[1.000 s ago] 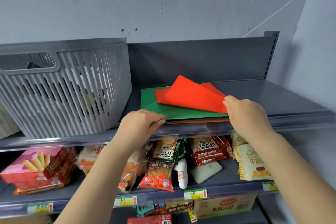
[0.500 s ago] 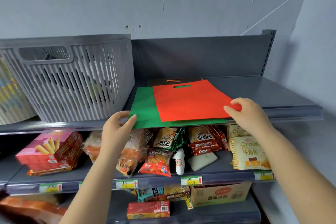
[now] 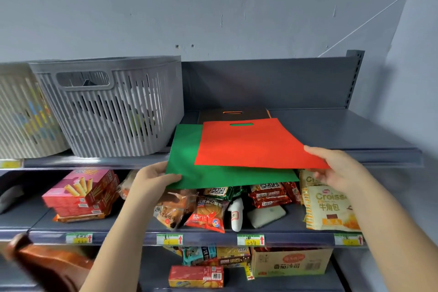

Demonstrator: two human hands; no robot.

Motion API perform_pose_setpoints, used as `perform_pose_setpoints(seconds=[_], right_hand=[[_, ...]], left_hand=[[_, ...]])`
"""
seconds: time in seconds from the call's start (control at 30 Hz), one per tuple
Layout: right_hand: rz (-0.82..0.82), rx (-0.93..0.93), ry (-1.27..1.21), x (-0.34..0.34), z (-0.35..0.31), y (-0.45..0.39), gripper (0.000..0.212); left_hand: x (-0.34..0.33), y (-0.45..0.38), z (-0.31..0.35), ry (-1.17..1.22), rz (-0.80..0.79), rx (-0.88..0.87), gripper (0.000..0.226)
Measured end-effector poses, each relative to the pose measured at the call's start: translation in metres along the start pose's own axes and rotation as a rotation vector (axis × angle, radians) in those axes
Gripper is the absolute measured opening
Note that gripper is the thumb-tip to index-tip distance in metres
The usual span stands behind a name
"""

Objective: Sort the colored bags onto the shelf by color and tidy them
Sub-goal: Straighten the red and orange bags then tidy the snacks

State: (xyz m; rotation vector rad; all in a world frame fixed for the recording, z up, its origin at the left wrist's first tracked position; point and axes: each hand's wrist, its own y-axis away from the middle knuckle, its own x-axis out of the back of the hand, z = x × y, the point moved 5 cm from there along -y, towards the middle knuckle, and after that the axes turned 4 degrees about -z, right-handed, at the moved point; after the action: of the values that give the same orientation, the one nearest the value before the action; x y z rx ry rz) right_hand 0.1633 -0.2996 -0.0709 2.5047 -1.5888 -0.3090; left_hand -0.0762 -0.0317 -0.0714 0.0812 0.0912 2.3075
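A flat red bag with a cut-out handle lies on top of a flat green bag. Both stick out past the front edge of the top shelf. My left hand pinches the green bag's front left corner. My right hand pinches the red bag's front right corner and holds it slightly lifted. Behind them a dark bag with an orange-lined handle slot lies flat on the shelf, mostly hidden.
A grey slatted basket stands on the top shelf left of the bags, with a beige basket further left. The shelf below holds snack packets, a pink biscuit box and a croissant pack. Boxes sit lower down.
The red bag went from folded up to lying flat on the green bag. Both bags have slid forward over the shelf edge. My left hand moved from on top of the green bag to gripping its corner.
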Motion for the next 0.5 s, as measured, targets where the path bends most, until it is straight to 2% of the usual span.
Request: perform_pose_setpoints(seconds=[0.07,0.2,0.27,0.5], right_hand=[[-0.012,-0.033,-0.031,0.002,0.001,-0.002,0.017],[-0.051,-0.045,0.129,-0.012,0.001,-0.005,0.005],[-0.057,-0.016,0.157,-0.019,0.005,-0.003,0.008],[-0.024,0.115,0.147,-0.008,0.025,0.03,0.029]], left_hand=[[0.007,0.008,-0.003,0.034,0.01,0.017,0.025],[0.009,0.006,-0.006,0.1,0.075,0.107,0.01],[0.006,0.0,-0.005,0.041,0.079,0.128,0.007],[0.003,0.008,-0.011,-0.353,0.024,-0.089,0.049]])
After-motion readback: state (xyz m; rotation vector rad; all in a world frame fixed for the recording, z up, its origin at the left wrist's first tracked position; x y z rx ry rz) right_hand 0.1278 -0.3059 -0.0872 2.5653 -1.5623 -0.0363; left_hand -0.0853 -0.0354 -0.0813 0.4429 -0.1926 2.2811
